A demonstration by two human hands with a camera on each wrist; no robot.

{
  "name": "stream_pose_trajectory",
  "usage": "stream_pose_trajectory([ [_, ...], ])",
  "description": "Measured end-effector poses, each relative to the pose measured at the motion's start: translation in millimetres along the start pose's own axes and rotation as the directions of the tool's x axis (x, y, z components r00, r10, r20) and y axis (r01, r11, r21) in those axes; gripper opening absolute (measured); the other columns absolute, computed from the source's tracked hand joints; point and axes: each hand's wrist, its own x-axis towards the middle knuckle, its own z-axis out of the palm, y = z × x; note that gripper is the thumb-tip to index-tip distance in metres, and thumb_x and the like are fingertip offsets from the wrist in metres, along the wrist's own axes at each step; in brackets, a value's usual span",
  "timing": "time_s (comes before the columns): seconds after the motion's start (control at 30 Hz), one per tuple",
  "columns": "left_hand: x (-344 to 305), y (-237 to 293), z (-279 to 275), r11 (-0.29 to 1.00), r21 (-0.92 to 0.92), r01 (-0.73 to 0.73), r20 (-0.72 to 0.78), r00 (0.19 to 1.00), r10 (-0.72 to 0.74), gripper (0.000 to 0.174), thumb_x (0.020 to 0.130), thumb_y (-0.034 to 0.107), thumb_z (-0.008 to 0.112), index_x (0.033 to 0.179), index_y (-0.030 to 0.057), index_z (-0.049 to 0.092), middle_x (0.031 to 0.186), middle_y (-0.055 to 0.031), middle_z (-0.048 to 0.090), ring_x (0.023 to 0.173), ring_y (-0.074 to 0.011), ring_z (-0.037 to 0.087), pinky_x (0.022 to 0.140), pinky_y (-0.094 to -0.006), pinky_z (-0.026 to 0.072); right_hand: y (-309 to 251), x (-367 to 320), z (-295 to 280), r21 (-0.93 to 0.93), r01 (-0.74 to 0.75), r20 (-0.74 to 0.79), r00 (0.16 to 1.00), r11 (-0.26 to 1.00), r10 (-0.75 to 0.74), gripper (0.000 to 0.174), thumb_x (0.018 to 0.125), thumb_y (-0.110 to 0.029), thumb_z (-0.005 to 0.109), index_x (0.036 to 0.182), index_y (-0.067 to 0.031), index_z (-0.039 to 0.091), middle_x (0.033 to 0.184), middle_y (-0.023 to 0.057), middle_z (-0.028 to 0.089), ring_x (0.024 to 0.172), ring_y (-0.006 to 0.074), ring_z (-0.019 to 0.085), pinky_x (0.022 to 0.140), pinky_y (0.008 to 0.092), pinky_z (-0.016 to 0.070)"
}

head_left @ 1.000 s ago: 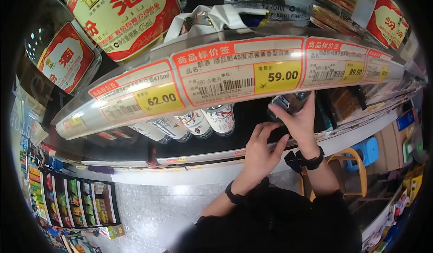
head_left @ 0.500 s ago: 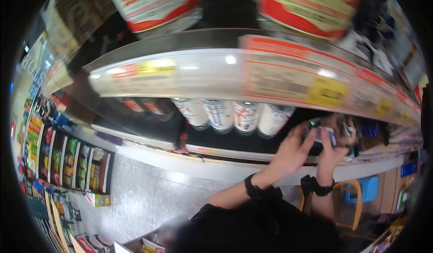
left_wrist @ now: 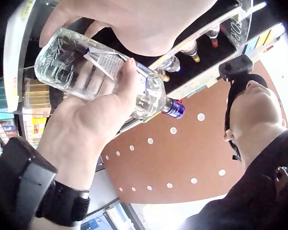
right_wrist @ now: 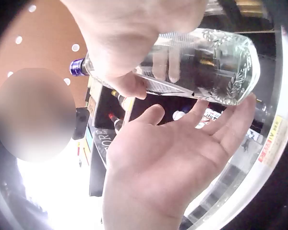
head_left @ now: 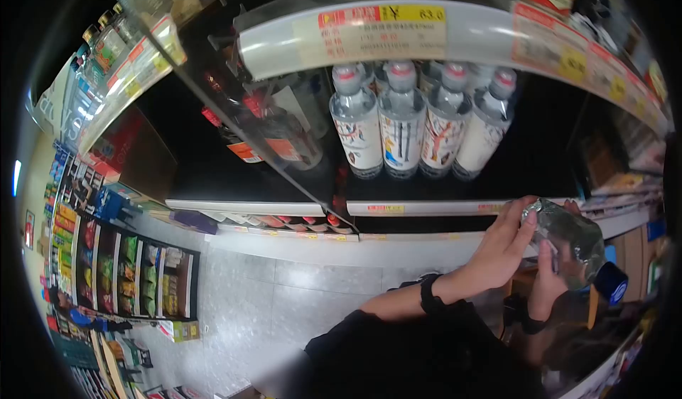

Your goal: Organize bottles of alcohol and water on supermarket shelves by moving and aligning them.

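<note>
**Right hand (head_left: 547, 285) gripping a clear bottle (head_left: 579, 239), the neck end turned toward the person**

The bottle is in the air at the person's right, in front of the shelf (head_left: 270, 203), where four bottles (head_left: 401, 125) stand upright in a row. The right hand is clamped around the middle of the bottle; in the left wrist view its thumb lies across the label (left_wrist: 105, 64). The left hand (head_left: 497, 246) is not wrapped around anything: the right wrist view shows its palm exposed and its fingers extended and spread, their tips reaching the edge of the base. Whether every fingertip bears on the glass cannot be told.

The governing relation, as judged here, is that of the long axis to the two hands. The bottle lies tipped on its side, its base toward the shelf and the left hand, its dark blue cap (head_left: 611, 283) toward the person's right and body. The left hand is thus nearer the base, whereas the right hand is nearer the cap and appears to carry the bottle.
</note>
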Motion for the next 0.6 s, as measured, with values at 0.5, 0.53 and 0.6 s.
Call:
stream_pose_trajectory([
  [0.5,-168.9,36.3,-64.1,0.962,0.18,-0.206,-0.3,0.92,0.253,0.053,0.108,0.038,0.027,0.131,-0.0011,0.055,0.137,-0.0181,0.048,0.125,-0.0297,0.051,0.098,-0.0371,0.0455,-112.6,-111.1,49.9,0.263,0.177,0.216,0.947,0.949,-0.237,0.073,0.071,-0.004,0.083,0.132,-0.0096,0.043,0.134,0.0253,0.054,0.127,0.0382,0.054,0.108,0.0474,0.0447],
  [0.53,-174.6,41.3,-72.6,0.97,0.061,-0.234,-0.348,0.906,0.241,0.048,0.108,0.031,0.029,0.131,-0.0019,0.057,0.137,-0.0215,0.048,0.123,-0.0323,0.054,0.098,-0.0384,0.0472,-114.7,-112.9,58.9,0.225,0.235,0.256,0.922,0.946,-0.29,0.072,0.073,-0.013,0.082,0.134,-0.0022,0.044,0.135,0.0251,0.054,0.128,0.0352,0.054,0.108,0.0437,0.0442],
  [0.6,-183.7,44.5,-93.7,0.971,0.091,-0.22,-0.382,0.893,0.238,0.05,0.109,0.032,0.028,0.131,-0.0021,0.057,0.138,-0.0213,0.048,0.121,-0.0311,0.055,0.096,-0.0377,0.0482,-94.1,-116.7,97.6,0.497,0.424,0.127,0.827,0.757,-0.547,0.071,0.077,-0.016,0.081,0.135,-0.0025,0.042,0.138,0.0268,0.051,0.129,0.0389,0.052,0.109,0.0504,0.043],
])
